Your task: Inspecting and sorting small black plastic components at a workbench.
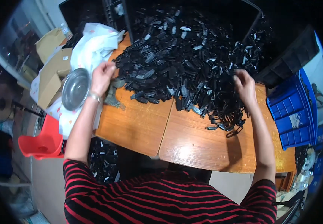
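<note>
A large heap of small black plastic pieces [176,63], some glossy and some oblong, covers the far half of the wooden table [131,123]. At the heap's left edge is my left hand [101,79], its thumb and fingers pinched together; whatever they hold is too small to make out. Beside that wrist sits a round metal bowl [75,89], and a crumpled grey-green cloth [113,96] lies under the hand's right side. My right hand [245,86] is over the heap's right side with fingers curled in; dark pieces behind it hide what they grip, if anything.
A white plastic bag [94,46] and open cardboard box [53,82] stand at the left, above a red chair [44,140]. On the right are a blue crate [293,112] and a black crate [293,56]. More black pieces [103,156] lie below the table's front edge.
</note>
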Motion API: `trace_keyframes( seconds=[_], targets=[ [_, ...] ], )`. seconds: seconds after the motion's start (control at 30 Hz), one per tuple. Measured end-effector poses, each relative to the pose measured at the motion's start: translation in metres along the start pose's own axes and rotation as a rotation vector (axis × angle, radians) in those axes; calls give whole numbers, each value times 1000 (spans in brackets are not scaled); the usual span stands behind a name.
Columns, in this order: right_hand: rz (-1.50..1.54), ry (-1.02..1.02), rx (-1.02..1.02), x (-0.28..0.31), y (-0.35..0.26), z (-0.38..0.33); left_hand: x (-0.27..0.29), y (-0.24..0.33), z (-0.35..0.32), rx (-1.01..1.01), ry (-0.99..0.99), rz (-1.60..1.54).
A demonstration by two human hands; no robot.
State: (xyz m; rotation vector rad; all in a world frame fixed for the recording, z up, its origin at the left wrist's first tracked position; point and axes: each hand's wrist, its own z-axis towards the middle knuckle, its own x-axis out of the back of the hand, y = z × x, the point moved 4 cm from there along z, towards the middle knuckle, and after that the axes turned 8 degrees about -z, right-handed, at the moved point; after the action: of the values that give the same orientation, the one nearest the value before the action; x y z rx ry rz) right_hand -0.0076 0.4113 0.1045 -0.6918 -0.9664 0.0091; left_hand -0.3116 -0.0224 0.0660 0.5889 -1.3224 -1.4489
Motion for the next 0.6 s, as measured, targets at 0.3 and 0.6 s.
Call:
trace_keyframes(
  seconds=[0.3,0.6],
  targets=[
    [-597,316,-236,34,85,121,-23,-29,197,-166,210,434],
    [-658,546,-75,50,89,211,-26,-49,250,-160,138,336]
  ],
)
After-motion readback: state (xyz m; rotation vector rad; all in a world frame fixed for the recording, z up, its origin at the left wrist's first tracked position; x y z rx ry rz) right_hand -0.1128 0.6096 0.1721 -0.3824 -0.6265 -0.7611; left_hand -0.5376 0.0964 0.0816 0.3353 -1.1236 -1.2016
